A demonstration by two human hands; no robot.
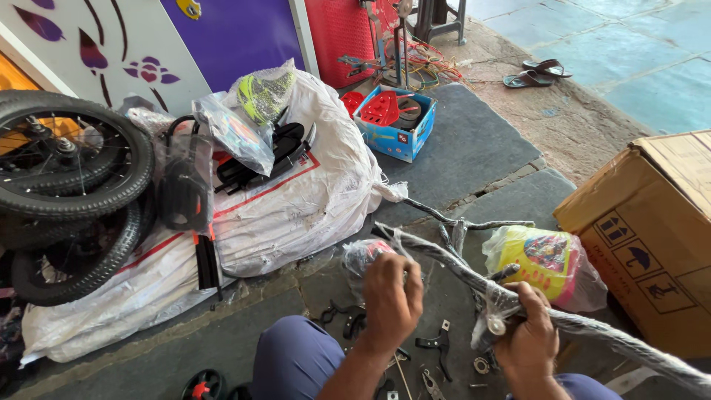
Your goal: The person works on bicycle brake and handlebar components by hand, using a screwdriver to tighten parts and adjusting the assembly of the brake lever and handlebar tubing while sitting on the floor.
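Observation:
A bicycle frame tube [592, 326] wrapped in clear plastic film slants from the middle of the view to the lower right. My right hand [527, 337] grips it near a joint where the wrap is bunched. My left hand [391, 296] is closed on the upper end of the wrapped tube, close to a small plastic bag with a red part [363, 255]. Whether the left fingers pinch the wrap or the tube itself is hidden. My knees in blue trousers [296, 359] show below.
Two bicycle wheels [67, 163] lean at left beside a white sack [296, 207] carrying bagged parts. A blue box with red parts [396, 118] stands behind. A cardboard carton [652, 230] and a yellow bagged item [544, 263] sit right. Pliers and brackets [437, 348] lie on the floor.

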